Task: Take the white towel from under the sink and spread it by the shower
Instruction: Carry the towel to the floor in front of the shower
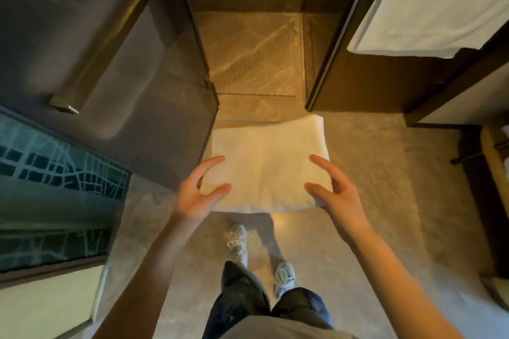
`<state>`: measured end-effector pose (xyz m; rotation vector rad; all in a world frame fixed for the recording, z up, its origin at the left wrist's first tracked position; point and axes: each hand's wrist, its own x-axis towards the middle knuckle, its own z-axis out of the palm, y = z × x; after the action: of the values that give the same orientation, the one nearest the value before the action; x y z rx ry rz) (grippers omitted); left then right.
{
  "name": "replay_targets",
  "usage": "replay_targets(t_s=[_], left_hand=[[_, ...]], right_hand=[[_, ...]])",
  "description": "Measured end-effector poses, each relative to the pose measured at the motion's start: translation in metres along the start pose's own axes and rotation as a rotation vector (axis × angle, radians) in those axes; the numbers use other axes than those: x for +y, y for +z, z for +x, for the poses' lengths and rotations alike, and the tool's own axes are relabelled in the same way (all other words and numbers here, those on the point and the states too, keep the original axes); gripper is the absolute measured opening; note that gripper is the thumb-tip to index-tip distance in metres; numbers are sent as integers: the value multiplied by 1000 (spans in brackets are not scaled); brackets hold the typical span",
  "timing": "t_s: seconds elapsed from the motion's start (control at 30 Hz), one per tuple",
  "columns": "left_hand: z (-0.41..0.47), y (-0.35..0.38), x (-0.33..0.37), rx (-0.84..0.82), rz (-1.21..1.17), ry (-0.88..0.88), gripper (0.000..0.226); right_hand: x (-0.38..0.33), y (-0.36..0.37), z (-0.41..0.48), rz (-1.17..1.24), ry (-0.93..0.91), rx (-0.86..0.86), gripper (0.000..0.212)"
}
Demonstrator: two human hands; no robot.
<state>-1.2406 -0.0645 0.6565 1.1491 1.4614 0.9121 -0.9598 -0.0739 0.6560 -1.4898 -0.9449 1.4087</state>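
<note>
Towel (265,165): plain white. Floor (371,173): beige marble veining. Glass panel (52,162): teal, cracked-line pattern. Shoes (238,242): white. Trousers (242,297): dark.

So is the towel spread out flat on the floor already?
No, the white towel is folded and held above the floor between the left hand and right hand.

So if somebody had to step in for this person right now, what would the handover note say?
Left hand: gripping the left edge of the folded white towel, thumb on top.
Right hand: gripping the towel's right edge the same way.
Towel: folded, held up over the floor in front of the shower opening, with the glass shower door to the left.
Done: towel fetched and carried to the shower.
Left: unfold it and lay it flat on the floor by the shower threshold.
</note>
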Motion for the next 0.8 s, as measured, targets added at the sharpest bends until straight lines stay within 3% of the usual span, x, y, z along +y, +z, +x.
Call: replay_targets(t_s=[0.23,0.47,0.8], left_hand=[[111,-14,-19,-112,10,-50,55],[210,21,-67,-108,49,44,58],[331,115,-297,-45,10,10,55]], right_hand=[[8,21,81,-35,8,68,51],[56,8,179,-37,-26,86,54],[274,-32,342,-22,18,54,58]])
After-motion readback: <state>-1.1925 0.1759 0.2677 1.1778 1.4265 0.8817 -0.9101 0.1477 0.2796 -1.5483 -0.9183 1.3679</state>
